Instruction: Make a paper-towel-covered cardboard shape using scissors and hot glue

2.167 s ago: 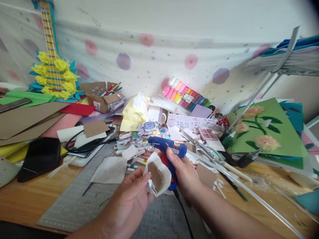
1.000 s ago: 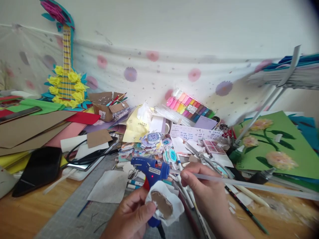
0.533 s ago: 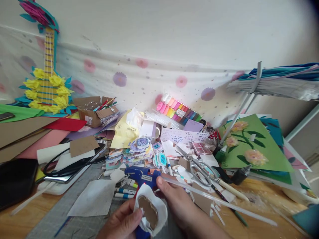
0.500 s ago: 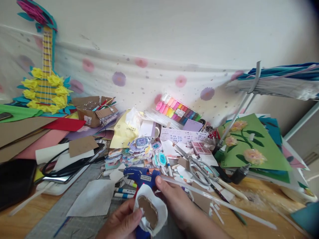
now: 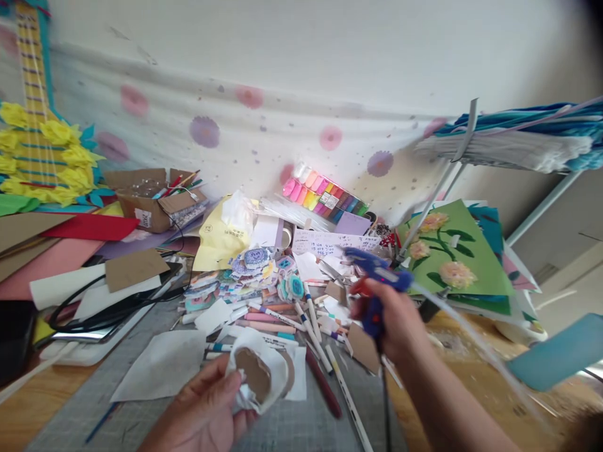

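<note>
White-edged cardboard piece (image 5: 257, 375) is pinched by its left edge in my left grip (image 5: 205, 402) over the bench (image 5: 23, 414), while my right grip (image 5: 393, 317) wraps the glue gun (image 5: 377, 269) and a handwritten note (image 5: 334, 240) blurs beyond reading.

I face a plain off-white wall (image 5: 330, 44), its lower part draped with a thin white sheet printed with pink and purple round flowers (image 5: 259, 144), behind my light-brown wooden table (image 5: 23, 411), in soft light dimming greyly rightward.
</note>
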Demonstrator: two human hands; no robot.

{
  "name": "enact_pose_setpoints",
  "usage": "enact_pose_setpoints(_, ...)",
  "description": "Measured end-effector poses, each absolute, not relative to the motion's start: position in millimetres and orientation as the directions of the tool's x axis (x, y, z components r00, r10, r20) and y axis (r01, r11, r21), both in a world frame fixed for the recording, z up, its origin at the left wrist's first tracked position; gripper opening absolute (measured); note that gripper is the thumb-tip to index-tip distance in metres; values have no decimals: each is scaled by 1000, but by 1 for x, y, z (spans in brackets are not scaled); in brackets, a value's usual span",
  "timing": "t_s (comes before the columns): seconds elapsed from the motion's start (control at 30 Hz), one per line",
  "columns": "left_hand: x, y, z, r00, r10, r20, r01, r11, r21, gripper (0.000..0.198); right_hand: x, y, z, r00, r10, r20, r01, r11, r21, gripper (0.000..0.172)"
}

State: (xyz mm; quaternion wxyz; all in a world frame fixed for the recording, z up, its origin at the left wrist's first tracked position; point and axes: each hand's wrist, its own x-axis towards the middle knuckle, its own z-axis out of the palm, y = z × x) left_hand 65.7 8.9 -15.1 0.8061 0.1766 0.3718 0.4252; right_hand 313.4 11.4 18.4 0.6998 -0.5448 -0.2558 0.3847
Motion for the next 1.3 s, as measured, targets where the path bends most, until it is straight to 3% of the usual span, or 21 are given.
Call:
enact_pose_setpoints(0.1, 56, 21, -12, 281, 843, -458, -565, 531, 631, 36, 387, -5, 18, 862, 503, 58, -86, 259, -962, 12)
enact_pose_setpoints(0.17, 53, 27, -11, 217, 863, -456, -575, 491, 655, 38, 424, -21, 13, 943, 318, 102, 14, 269, -963, 9)
enact_pose_setpoints(0.27, 52, 31, -9, 150, 876, -458, -571, 455, 683, 31, 450, -41, 7, 964, 237, 118, 65, 218, -974, 10)
enact_pose_setpoints(0.37, 52, 30, -7, 124, 876, -465, -556, 450, 699, 23, 439, -47, 5, 927, 353, 127, 62, 188, -980, 10)
enact_pose_setpoints(0.47, 51, 31, -2, 117, 896, -428, -567, 414, 712, 17, 402, -36, 9, 820, 558, 127, 37, 170, -985, 9)
enact_pose_setpoints(0.57, 47, 34, 1, 48, 925, -377, -589, 331, 737, 16, 350, -18, 15, 595, 801, 72, -26, 109, -994, 18)
enact_pose_setpoints(0.67, 42, 37, 2, -7, 933, -360, -599, 284, 748, 15, 301, -6, 19, 223, 975, -13, -79, 5, -997, 21)
enact_pose_setpoints(0.83, 36, 37, -2, -38, 926, -376, -566, 291, 771, 13, 264, -3, 3, -76, 997, -33, 96, -26, -995, 21)
enact_pose_setpoints(1.07, 37, 40, -12, -25, 921, -388, -488, 328, 809, 10, 271, -17, -19, -157, 974, 162, 524, 221, -823, 21)
enact_pose_setpoints(1.3, 37, 34, -13, 53, 925, -375, -428, 360, 829, 10, 259, -12, 1, -311, 911, 270, 571, 406, -713, 13)
